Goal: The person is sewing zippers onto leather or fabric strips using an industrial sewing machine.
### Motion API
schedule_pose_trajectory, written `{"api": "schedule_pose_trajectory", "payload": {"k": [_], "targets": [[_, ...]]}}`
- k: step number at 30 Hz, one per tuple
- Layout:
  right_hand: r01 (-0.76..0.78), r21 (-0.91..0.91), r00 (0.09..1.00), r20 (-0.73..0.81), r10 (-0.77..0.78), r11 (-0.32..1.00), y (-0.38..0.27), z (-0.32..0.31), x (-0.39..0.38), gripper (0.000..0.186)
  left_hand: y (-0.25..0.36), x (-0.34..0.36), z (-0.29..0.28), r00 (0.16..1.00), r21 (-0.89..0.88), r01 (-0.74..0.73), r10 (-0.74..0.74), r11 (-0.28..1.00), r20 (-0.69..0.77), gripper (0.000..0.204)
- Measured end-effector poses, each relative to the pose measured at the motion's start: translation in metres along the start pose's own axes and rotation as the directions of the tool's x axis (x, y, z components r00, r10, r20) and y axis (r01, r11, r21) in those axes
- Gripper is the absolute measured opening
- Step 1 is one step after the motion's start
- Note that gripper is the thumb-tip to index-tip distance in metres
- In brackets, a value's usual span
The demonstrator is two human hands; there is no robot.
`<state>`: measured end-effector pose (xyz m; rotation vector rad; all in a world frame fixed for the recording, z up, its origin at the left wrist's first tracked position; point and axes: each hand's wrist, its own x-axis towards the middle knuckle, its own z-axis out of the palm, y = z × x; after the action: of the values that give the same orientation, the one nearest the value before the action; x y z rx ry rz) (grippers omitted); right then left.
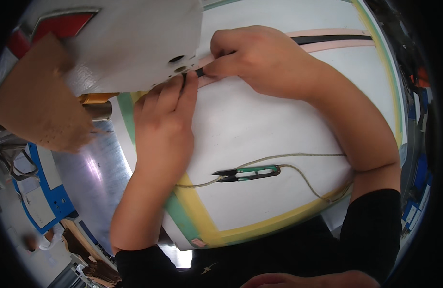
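A narrow black strip (200,72) runs between pale pink bands (337,44) on the white work surface (260,129). My right hand (269,60) pinches the strip between thumb and curled forefinger. Just left of it, my left hand (166,122) has its fingers close together on the same strip, its thumb hidden. Both hands are beside the underside of a white machine body (135,43), which looks like a sewing machine head. Green and black thread snips (252,173) lie between my forearms, tied to a thin cord (298,155).
Yellow and green tape (197,211) borders the work surface. A ragged brown piece (43,96) hangs by the machine at the left. Below it is a shiny metal plate (87,177), with a blue-edged panel (46,192) farther left. Dark and blue items stand beyond the right edge.
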<state>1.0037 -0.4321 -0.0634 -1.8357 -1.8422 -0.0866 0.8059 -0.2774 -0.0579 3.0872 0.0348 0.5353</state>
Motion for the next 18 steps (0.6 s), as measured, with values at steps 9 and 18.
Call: {"api": "schedule_pose_trajectory", "payload": {"k": [9,18], "targets": [[0.017,-0.039,1.0,-0.012,-0.017,0.999,-0.003,-0.001,0.001,0.019,0.002,-0.002,0.0,0.999,0.033,-0.008,0.006,0.999,0.041,0.055],[0.001,0.075,0.997,-0.072,0.004,0.997,0.009,0.003,-0.002,0.023,0.006,-0.001,0.0,0.998,0.066,0.006,-0.01,0.998,0.062,0.053]]}}
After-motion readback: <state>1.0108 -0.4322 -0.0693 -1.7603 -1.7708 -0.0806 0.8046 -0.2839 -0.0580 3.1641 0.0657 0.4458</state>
